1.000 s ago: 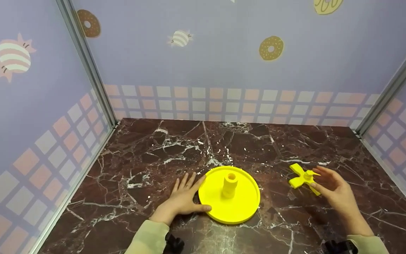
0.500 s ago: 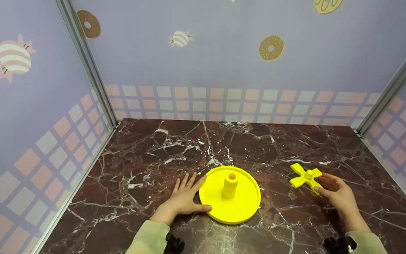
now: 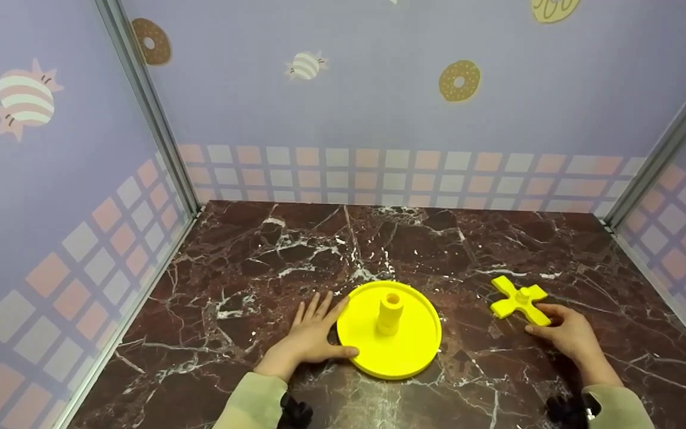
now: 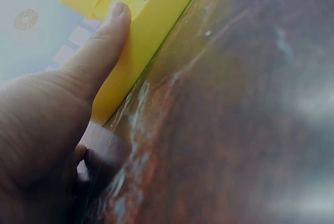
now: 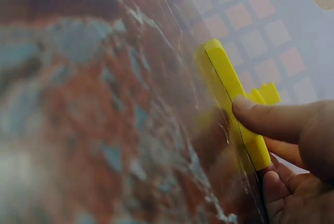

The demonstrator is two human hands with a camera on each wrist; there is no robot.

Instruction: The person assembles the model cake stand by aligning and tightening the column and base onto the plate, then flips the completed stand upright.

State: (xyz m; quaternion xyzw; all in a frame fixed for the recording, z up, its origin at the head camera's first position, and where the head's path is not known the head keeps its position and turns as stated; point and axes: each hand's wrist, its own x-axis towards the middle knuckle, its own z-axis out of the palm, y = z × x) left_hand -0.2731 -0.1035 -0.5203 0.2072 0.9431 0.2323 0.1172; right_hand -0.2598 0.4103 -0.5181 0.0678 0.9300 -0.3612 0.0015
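A round yellow disc [image 3: 408, 357] with a raised rim lies on the table, and a hollow upright post [image 3: 389, 319] rises from its middle. My left hand [image 3: 313, 339] rests at the disc's left side with fingers spread flat. Its thumb [image 4: 107, 44] lies against the rim in the left wrist view. Farther right, a yellow cross-shaped piece [image 3: 517, 302] lies flat, its short central peg pointing up. My right hand [image 3: 572, 336] pinches the cross's near right arm between thumb and fingers. The right wrist view shows that thumb on the edge of the cross [image 5: 224, 67].
The dark red marbled tabletop [image 3: 248, 238] carries scattered white specks behind the disc. Patterned walls [image 3: 379, 107] with metal corner posts [image 3: 158, 119] enclose the back and both sides. Table surface separates the disc from the cross.
My right hand has come down from beside the central peg to the cross's near right arm and now pinches it. The left hand and disc stay put.
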